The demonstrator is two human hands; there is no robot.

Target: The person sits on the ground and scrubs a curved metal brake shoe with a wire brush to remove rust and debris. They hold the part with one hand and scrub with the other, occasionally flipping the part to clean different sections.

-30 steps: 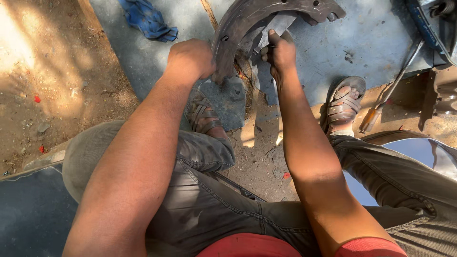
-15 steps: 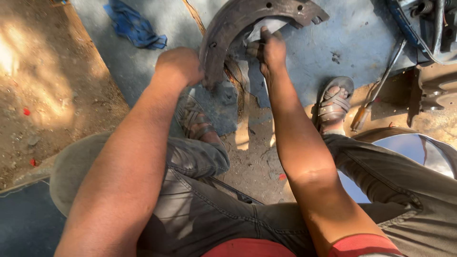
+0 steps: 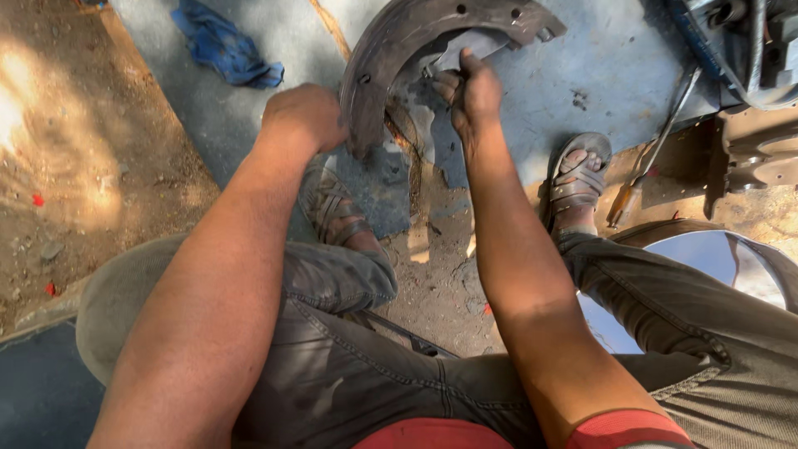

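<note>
A curved brake shoe (image 3: 416, 50), dark and rusty with a few holes along its arc, stands on edge at the top centre of the frame, on a grey-blue sheet (image 3: 582, 75) spread over the ground. The left hand (image 3: 303, 116) is closed around the shoe's lower left end, seemingly to keep it upright and steady. The right hand (image 3: 472, 91) sits inside the arc with its fingers bunched against the inner web; it may be pinching something small there, but I cannot tell what.

The person sits low with knees apart, so the shoe stands between two sandalled feet, the left foot (image 3: 332, 208) just below the shoe and the right foot (image 3: 578, 179) to the right of centre. One blue rag (image 3: 224, 50) lies crumpled at the upper left. One long tool (image 3: 652, 150) with a wooden handle lies at the right, beside the right foot, near a blue machine part (image 3: 740, 41) in the upper right corner.
</note>
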